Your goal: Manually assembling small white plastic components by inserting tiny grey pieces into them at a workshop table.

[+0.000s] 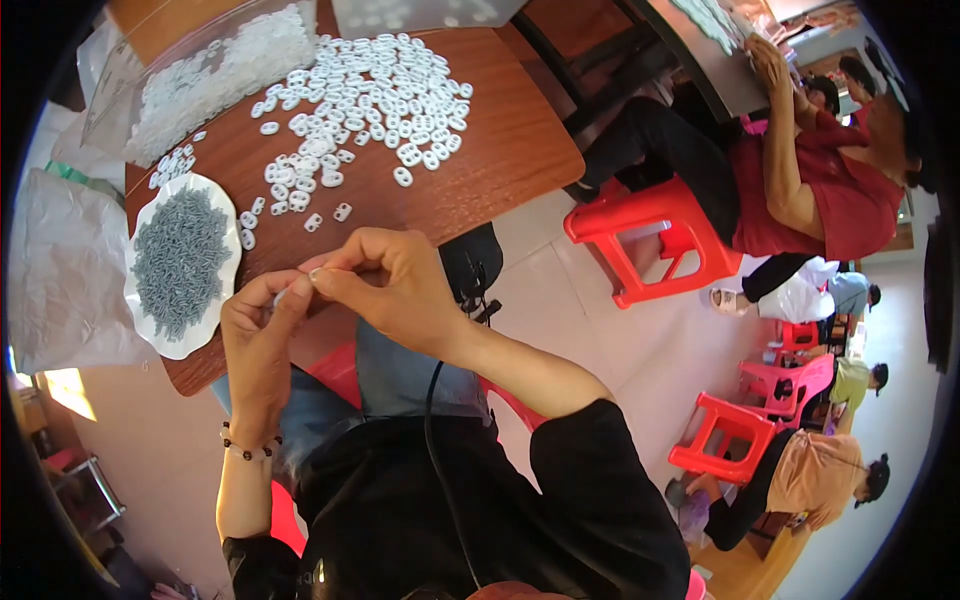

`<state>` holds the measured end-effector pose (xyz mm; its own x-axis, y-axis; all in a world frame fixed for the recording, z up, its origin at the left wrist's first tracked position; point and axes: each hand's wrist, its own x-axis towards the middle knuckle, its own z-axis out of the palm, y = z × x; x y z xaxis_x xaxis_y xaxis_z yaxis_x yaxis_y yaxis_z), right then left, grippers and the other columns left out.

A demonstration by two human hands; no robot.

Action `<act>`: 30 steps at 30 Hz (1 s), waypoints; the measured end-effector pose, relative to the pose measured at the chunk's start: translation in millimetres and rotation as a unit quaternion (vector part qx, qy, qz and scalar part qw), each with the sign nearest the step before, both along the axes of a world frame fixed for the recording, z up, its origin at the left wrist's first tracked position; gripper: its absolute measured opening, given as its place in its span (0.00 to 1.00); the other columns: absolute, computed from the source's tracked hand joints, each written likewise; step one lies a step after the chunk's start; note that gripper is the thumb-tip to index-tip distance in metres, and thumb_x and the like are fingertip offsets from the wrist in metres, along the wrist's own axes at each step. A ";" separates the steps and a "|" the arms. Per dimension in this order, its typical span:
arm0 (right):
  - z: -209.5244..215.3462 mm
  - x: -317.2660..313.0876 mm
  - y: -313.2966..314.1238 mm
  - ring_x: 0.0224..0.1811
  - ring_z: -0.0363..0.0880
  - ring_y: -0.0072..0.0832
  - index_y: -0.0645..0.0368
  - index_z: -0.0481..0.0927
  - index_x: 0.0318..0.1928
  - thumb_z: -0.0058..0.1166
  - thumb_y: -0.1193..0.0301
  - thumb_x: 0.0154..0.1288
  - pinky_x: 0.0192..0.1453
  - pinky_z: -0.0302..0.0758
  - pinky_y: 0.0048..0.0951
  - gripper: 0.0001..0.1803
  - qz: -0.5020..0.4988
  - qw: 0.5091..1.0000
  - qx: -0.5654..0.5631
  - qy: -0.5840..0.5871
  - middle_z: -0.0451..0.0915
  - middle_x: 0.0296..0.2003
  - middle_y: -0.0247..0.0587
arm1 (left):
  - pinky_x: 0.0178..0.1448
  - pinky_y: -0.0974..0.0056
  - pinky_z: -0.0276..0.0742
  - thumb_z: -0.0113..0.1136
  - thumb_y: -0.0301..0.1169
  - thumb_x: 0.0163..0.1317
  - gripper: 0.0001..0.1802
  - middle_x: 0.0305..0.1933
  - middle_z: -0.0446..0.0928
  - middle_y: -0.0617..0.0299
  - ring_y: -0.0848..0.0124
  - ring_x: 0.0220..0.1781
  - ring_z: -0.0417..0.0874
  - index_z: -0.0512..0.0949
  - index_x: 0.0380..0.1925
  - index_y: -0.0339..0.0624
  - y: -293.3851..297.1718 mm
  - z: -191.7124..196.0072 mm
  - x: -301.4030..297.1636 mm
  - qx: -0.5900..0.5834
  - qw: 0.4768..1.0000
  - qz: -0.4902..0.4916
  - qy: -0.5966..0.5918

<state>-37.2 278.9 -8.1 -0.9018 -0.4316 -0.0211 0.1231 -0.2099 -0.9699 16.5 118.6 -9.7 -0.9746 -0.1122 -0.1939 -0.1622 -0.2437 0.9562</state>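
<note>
My left hand (pixel 262 345) and my right hand (pixel 405 290) meet fingertip to fingertip over the table's near edge. Between the left thumb and index finger shows a bit of a small pale piece (pixel 280 297), mostly hidden by the fingers. The right thumb and index finger are pinched together, and what is in them cannot be made out. Left of my hands, a white scalloped plate (pixel 232 262) holds a heap of small grey rod-like pieces (pixel 180 262). Beyond my hands lie many small white oval pieces with two holes (pixel 375 95), spread loosely on the brown table (pixel 505 130).
A clear plastic bag (pixel 225 75) full of white pieces stands at the back left. Whitish plastic sacks (pixel 75 260) lie left of the table. A person in red sits on a red stool (pixel 650 235) to the right. A black cable (pixel 430 430) runs down my front.
</note>
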 end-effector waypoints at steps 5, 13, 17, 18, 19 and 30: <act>-3.2 -0.1 1.7 0.35 0.83 0.24 0.70 0.78 0.31 0.58 0.76 0.62 0.39 0.81 0.24 0.07 0.012 0.999 -0.030 -0.001 0.83 0.35 0.50 | 0.30 0.77 0.59 0.61 0.31 0.64 0.09 0.23 0.73 0.71 0.84 0.24 0.65 0.80 0.35 0.35 1.2 -2.9 3.2 -0.008 1.000 0.023 0.008; -3.2 -2.1 4.7 0.34 0.82 0.21 0.70 0.79 0.31 0.60 0.75 0.60 0.37 0.79 0.22 0.08 -0.023 0.996 -0.055 0.069 0.84 0.33 0.49 | 0.31 0.75 0.59 0.58 0.33 0.66 0.11 0.23 0.70 0.71 0.82 0.24 0.65 0.79 0.38 0.34 9.6 5.5 5.2 -0.002 0.999 0.050 0.022; 1.0 -3.0 7.7 0.33 0.81 0.20 0.70 0.79 0.31 0.59 0.76 0.60 0.36 0.78 0.22 0.08 -0.020 0.997 -0.070 0.040 0.84 0.31 0.48 | 0.31 0.75 0.59 0.57 0.33 0.67 0.11 0.24 0.70 0.70 0.81 0.25 0.65 0.78 0.39 0.35 13.3 8.8 4.8 -0.009 0.998 0.053 0.020; 1.8 -3.4 8.5 0.33 0.81 0.20 0.71 0.79 0.31 0.59 0.76 0.59 0.36 0.78 0.22 0.08 -0.015 0.997 -0.075 0.030 0.84 0.31 0.48 | 0.31 0.75 0.60 0.56 0.34 0.67 0.12 0.25 0.70 0.70 0.81 0.26 0.65 0.78 0.39 0.35 14.8 9.8 4.5 -0.005 0.998 0.050 0.024; 2.0 -3.8 9.1 0.32 0.81 0.20 0.71 0.79 0.30 0.59 0.76 0.59 0.35 0.78 0.22 0.07 -0.011 0.997 -0.079 0.020 0.84 0.30 0.48 | 0.31 0.75 0.60 0.56 0.35 0.68 0.13 0.25 0.69 0.70 0.81 0.26 0.65 0.78 0.39 0.34 16.0 10.7 4.2 -0.001 0.998 0.048 0.029; 0.7 -4.7 8.8 0.31 0.81 0.20 0.68 0.78 0.33 0.58 0.74 0.63 0.34 0.77 0.20 0.08 0.037 0.989 -0.136 -0.046 0.83 0.29 0.44 | 0.32 0.75 0.62 0.53 0.35 0.67 0.15 0.26 0.71 0.67 0.80 0.28 0.68 0.78 0.41 0.31 11.8 13.0 7.1 0.066 0.997 0.035 0.021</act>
